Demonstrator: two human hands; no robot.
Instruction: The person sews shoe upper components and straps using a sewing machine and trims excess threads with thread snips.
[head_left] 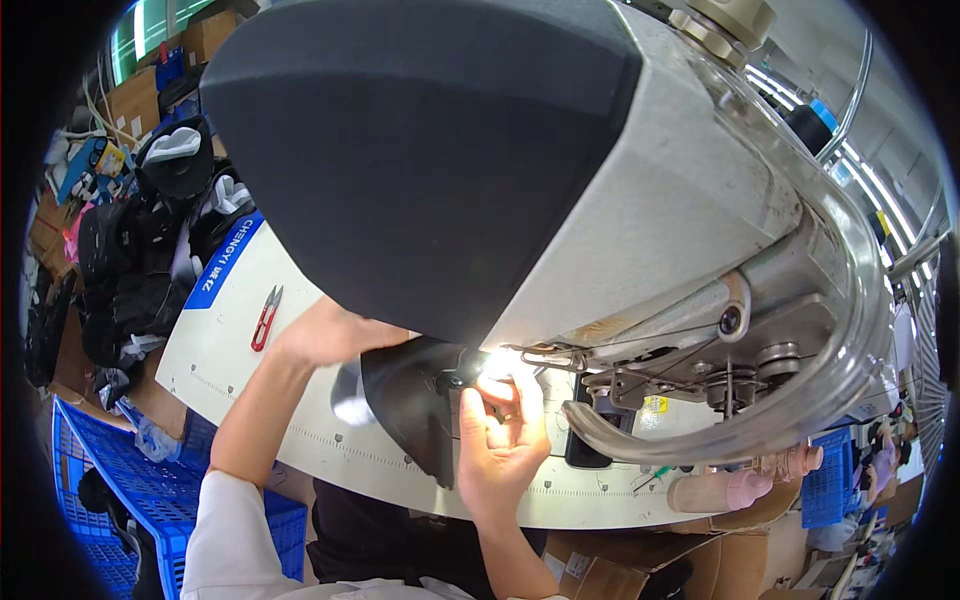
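Observation:
A curved black fabric piece [410,405] lies under the head of a sewing machine [430,150], its lower part hanging toward me. My left hand [335,332] rests at the far left edge of the piece. Most of its fingers are hidden behind the machine's dark cover. Close to the brightly lit needle area, my right hand [505,435] has its palm turned up toward me and its fingers bent together. Glare covers its fingertips, so what they pinch cannot be made out. A light grey shiny patch [350,395] shows beside the black piece.
Red-handled thread snips [265,320] lie on the white table [225,375] at left. Black items [150,250] are heaped beyond it. Blue crates [150,490] stand lower left. A clear curved guard [720,445], a dark phone-like object [588,440] and a pink-capped bottle [720,492] are at right.

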